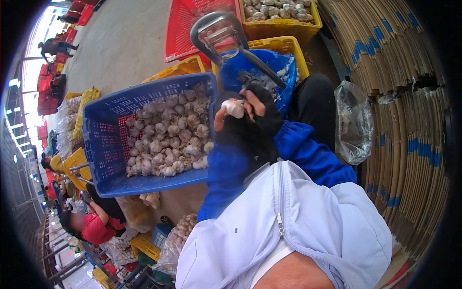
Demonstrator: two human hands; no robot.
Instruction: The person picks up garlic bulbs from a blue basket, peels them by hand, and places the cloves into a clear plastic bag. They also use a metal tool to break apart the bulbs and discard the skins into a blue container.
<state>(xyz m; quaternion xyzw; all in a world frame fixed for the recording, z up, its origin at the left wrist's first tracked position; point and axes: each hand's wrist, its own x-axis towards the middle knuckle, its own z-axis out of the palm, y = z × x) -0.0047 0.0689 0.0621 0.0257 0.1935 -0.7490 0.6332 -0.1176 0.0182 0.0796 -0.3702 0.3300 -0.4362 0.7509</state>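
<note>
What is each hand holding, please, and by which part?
The left hand pinches a garlic bulb by its sides; the right hand grips a grey tool at its lower end.

Even daylight, blown-out glare far left, heavy fisheye warp, black vignetted corners.

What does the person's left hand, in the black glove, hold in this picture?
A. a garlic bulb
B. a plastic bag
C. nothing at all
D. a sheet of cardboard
A: the left hand grips a white garlic bulb, while the right hand holds the shears, next to the blue crate that is filled with more garlic.
</note>
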